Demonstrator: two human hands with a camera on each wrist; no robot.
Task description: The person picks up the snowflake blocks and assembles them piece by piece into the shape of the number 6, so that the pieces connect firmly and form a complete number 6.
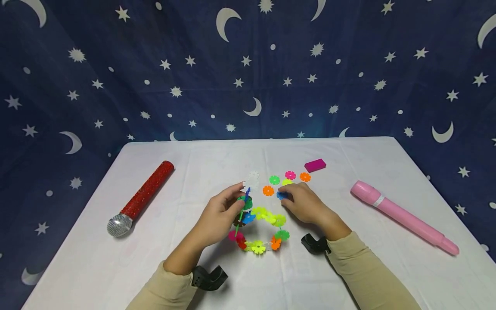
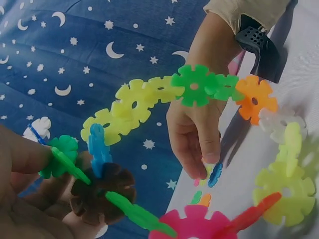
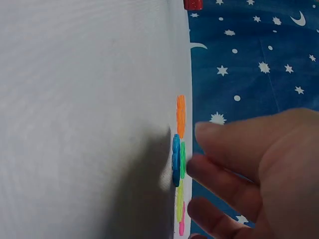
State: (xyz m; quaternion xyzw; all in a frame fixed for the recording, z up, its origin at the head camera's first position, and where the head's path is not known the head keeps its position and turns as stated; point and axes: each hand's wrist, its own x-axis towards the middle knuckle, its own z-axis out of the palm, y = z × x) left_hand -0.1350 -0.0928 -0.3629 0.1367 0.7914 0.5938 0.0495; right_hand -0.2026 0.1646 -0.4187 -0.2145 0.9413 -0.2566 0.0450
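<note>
My left hand [image 1: 217, 216] pinches the end of a chain of flower-shaped plastic discs [image 1: 258, 247], near a green disc and a dark blue one. In the left wrist view, the interlocked discs curve round in yellow, green, orange, clear, pink, brown and blue. My right hand [image 1: 306, 204] is over the loose discs, nearest to a blue disc [image 3: 176, 162] on the table. Its thumb and fingers stand apart beside that disc in the right wrist view, with nothing visible between them. Around it lie an orange disc [image 1: 268, 190], a green disc [image 1: 274, 180] and a yellow disc [image 1: 287, 182].
White discs [image 1: 253, 175] lie beyond my left hand. A magenta block [image 1: 315, 165] sits behind the loose discs. At the left lies a red glittery microphone [image 1: 144, 196]; a pink marker-shaped tube [image 1: 404, 218] lies at the right. A starry blue cloth [image 1: 201, 112] hangs behind the white table [image 1: 329, 280].
</note>
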